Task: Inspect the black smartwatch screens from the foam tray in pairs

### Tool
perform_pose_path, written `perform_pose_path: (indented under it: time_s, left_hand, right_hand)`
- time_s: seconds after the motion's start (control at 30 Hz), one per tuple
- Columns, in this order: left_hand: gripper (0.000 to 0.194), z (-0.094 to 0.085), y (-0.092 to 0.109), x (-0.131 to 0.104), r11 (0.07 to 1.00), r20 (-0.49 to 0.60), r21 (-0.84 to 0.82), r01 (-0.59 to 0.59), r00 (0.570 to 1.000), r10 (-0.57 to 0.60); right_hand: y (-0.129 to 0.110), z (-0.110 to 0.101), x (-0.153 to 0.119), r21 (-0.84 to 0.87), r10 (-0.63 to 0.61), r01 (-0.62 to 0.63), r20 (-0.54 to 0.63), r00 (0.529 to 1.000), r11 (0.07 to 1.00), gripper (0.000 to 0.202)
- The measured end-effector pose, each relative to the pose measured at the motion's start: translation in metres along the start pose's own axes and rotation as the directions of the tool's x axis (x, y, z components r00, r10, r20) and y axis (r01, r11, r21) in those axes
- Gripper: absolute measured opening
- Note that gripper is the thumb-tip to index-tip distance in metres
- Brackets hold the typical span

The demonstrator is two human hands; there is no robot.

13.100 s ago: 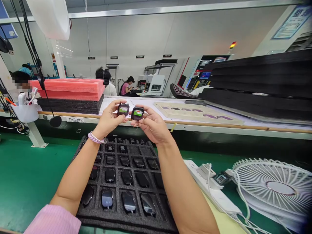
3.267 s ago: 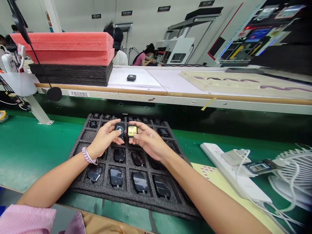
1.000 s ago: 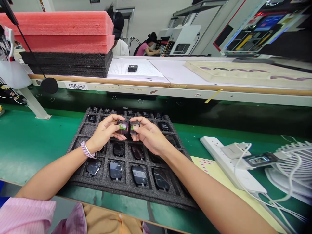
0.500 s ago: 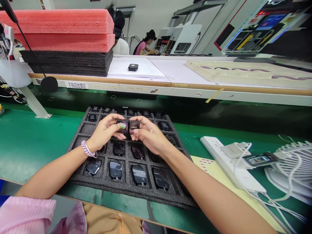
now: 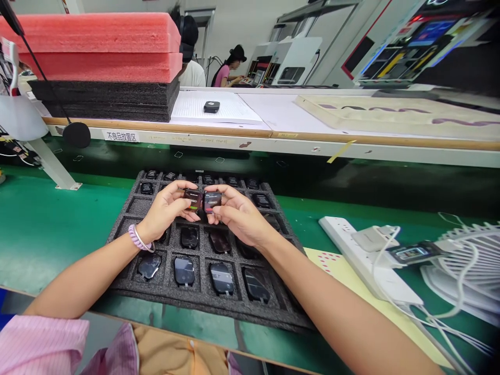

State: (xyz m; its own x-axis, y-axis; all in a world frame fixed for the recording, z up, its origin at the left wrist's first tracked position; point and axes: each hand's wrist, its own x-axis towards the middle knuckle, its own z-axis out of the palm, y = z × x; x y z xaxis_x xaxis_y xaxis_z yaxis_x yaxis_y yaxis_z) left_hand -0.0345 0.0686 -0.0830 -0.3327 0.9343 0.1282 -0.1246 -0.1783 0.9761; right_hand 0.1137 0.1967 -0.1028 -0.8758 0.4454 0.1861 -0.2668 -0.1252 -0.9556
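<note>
Above the middle of the black foam tray [image 5: 164, 292], my left hand [image 5: 167, 209] pinches a dark smartwatch body [image 5: 194, 197] between thumb and fingers. Its screen is lit, with a green patch near the lower edge. Beside it, my right hand [image 5: 236, 214] grips a second smartwatch body [image 5: 213, 199], whose lit screen has a red patch at the bottom. The two are held side by side, nearly touching. Below, in the tray's square pockets, lie several dark watch bodies, among them one in the front row [image 5: 184, 271]. Some in the back rows show white text on their screens.
A white power strip [image 5: 339, 234] with a charger, cables and a small display meter [image 5: 416, 252] lies right of the tray, near a white fan [image 5: 469, 260]. Across the back runs a shelf [image 5: 273, 136] carrying red foam blocks [image 5: 97, 39] and a pale tray [image 5: 336, 117]. Two people are beyond.
The screens of both held watches have changed slightly in look, the watches being tilted a little. My hands stay in nearly the same place; the whole view has shifted slightly.
</note>
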Motion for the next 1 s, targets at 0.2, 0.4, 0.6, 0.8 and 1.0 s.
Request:
perform_pose_path:
  time_s: [0.2, 0.4, 0.6, 0.8, 1.0]
  left_hand:
    - [0.043, -0.002, 0.0, -0.001, 1.0, 0.005, -0.019, 0.0, 1.0, 0.0]
    - [0.047, -0.002, 0.002, -0.002, 0.999, 0.008, 0.029, -0.028, 1.0, 0.028]
    - [0.055, 0.003, 0.034, -0.013, 0.99, 0.147, 0.13, -0.06, 0.988, 0.04]
    - [0.057, 0.035, 0.072, -0.069, 0.986, 0.446, -0.156, 0.054, 0.895, 0.021]
    - [0.07, 0.064, 0.102, -0.13, 0.882, 0.734, -0.373, 0.288, 0.673, 0.091]
  right_hand:
    - [0.0, 0.001, 0.002, 0.024, 0.014, -0.013, -0.007, 1.0, 1.0, 0.045]
    - [0.004, 0.0, 0.005, -0.001, -0.006, 0.006, -0.033, 0.999, 1.0, 0.042]
    - [-0.002, 0.003, 0.004, 0.062, -0.015, 0.016, -0.013, 1.0, 0.998, 0.047]
    - [-0.024, 0.012, -0.005, 0.043, -0.033, 0.03, 0.085, 0.996, 0.999, 0.06]
    - [-0.074, 0.041, -0.048, -0.284, -0.151, 0.208, 0.211, 0.966, 0.936, 0.043]
